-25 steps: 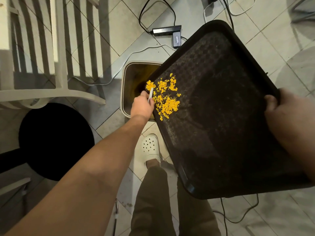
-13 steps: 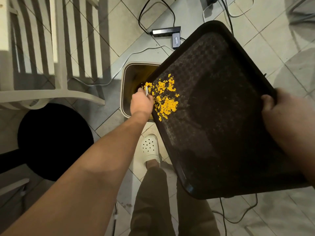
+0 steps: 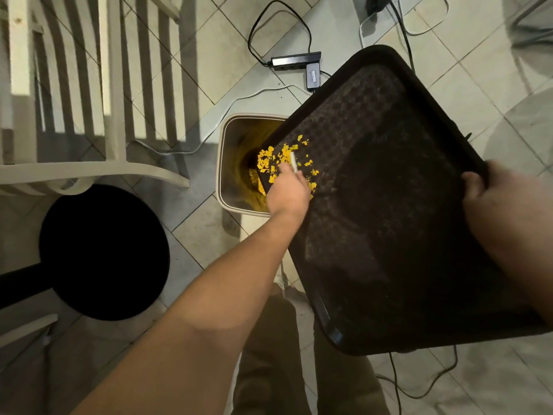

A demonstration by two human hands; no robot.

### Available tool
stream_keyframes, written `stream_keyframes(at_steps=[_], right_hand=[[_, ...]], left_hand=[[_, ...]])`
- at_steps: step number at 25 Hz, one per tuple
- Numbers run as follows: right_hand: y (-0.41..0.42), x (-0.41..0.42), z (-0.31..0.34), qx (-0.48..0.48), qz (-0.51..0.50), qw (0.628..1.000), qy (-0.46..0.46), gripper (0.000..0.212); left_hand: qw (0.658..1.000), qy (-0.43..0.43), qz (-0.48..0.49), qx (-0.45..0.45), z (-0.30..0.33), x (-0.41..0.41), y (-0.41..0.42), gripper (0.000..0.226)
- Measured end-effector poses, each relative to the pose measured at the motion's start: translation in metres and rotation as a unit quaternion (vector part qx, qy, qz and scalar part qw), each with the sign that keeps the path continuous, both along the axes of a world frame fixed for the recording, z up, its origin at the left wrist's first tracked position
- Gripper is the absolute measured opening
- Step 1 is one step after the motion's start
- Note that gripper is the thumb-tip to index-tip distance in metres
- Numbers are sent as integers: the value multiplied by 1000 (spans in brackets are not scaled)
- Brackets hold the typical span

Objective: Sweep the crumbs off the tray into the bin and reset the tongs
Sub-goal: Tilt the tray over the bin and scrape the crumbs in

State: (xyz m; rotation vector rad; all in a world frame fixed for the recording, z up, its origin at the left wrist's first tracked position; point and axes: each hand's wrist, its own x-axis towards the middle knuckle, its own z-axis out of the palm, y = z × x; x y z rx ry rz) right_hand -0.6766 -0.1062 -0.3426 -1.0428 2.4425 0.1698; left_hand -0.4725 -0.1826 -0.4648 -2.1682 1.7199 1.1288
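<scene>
A black textured tray is held tilted over a beige bin on the floor. My right hand grips the tray's right rim, thumb on top. Yellow crumbs lie bunched at the tray's lower left edge, right above the bin's opening, with some yellow visible inside the bin. My left hand rests on the tray among the crumbs and holds a thin white stick-like tool. No tongs are in view.
A white slatted chair stands at the left, with a round black stool seat below it. Cables and a black power strip lie on the tiled floor behind the bin. My trouser legs are at the bottom.
My left hand moved from the tray's left edge rightwards onto the tray, over the crumbs. The crumb pile has shifted to the tray's edge over the bin.
</scene>
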Motion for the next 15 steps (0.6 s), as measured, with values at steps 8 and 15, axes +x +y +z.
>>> stream_keyframes(at_steps=[8,15], right_hand=[[3,0,-3,7,-10,1000,12,31],[3,1,-2,3,-11,1000,5,31]], left_hand=[[996,79,-14,-44,5,-9,-17,27],[999,-3,45,-15,-14,22,-24,26]])
